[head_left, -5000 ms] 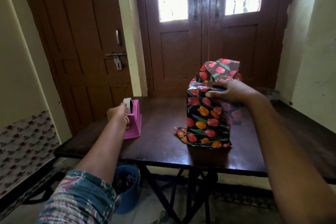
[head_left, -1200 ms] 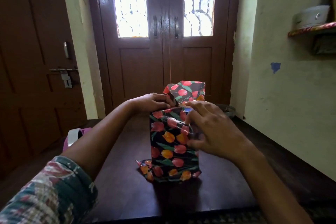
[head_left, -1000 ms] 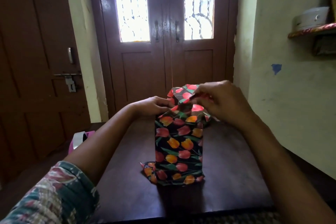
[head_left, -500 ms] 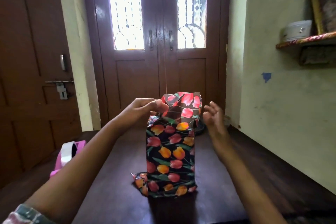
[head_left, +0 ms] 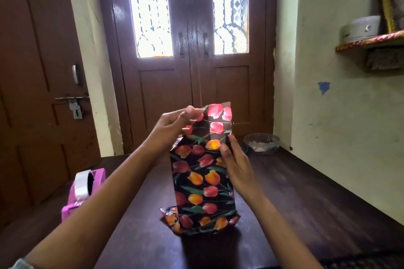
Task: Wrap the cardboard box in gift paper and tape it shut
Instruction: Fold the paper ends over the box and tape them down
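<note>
A: Change noted in the last half second: right hand point(head_left: 237, 165), previously lifted clear of the parcel with fingers spread, now back against the right edge of the box point(head_left: 202, 183), thumb pressed on the paper face just below the upstanding flap point(head_left: 215, 121).

B: Left hand point(head_left: 175, 125)?

A: Unchanged in role. Fingers point(head_left: 192, 113) pinched together on the flap's left edge, holding it upright above the box top. Slightly higher than before.

B: Location of box?

A: Upright on the worktop point(head_left: 306, 203), directly under both hands, between them. Bottom paper bunched out at the lower left, below the left fingers.

B: Meaning for the task?

A: Top end not closed; flap not yet folded down. Right hand's return reads as steadying the box and setting a crease line. Probable next need: fold flap over, then tape.

B: Tape?

A: Pink tape dispenser point(head_left: 84, 190) well left of and below the left fingers, untouched. No strip visible on either hand; cannot confirm.
</note>
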Motion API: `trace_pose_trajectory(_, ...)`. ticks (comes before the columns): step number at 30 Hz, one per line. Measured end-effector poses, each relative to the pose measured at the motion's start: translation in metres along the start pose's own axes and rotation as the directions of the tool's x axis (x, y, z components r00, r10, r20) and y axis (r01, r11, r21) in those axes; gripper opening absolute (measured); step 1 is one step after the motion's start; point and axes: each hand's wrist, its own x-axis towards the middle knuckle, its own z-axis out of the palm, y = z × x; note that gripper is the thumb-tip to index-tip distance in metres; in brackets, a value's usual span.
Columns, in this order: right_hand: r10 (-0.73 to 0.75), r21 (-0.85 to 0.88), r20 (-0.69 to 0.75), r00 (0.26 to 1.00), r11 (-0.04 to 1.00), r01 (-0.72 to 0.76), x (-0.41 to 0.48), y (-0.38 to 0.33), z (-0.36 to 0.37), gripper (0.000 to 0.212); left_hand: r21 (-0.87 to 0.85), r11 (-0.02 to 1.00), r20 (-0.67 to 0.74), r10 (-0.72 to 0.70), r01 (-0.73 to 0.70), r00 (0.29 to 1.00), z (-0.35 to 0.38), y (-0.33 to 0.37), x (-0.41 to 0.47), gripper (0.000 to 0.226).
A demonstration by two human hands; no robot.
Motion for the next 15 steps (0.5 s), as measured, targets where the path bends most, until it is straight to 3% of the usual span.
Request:
trace_pose_trajectory(3, -0.083, 0.015, -0.149, 0.985, 0.996, 0.086, -0.005, 0.009, 0.007, 0.068, 0.034, 0.999, -0.041, -0.027, 0.028, 0.999, -0.015, -0.003, 0.002, 0.034)
trace_pose_trajectory(7, 0.009, 0.2, -0.273, 0.962, 0.979, 0.048, -0.001, 0.002, 0.007, 0.046, 0.284, 0.951, 0.148, -0.172, 0.125, 0.974, -0.035, -0.025, -0.008, 0.027)
trace_pose_trajectory(11, 0.011, 0.129, -0.205, 0.979, 0.992, 0.016, 0.01, -0.003, 0.004, 0.025, 0.203, 0.964, 0.208, -0.212, 0.17, 0.955, -0.038, -0.038, -0.014, 0.043)
trace_pose_trajectory(15, 0.01, 0.154, -0.098, 0.995, 0.988, 0.005, 0.014, -0.01, -0.006, 0.023, 0.199, 0.969, 0.24, -0.192, 0.145, 0.952, -0.038, -0.037, -0.012, 0.036)
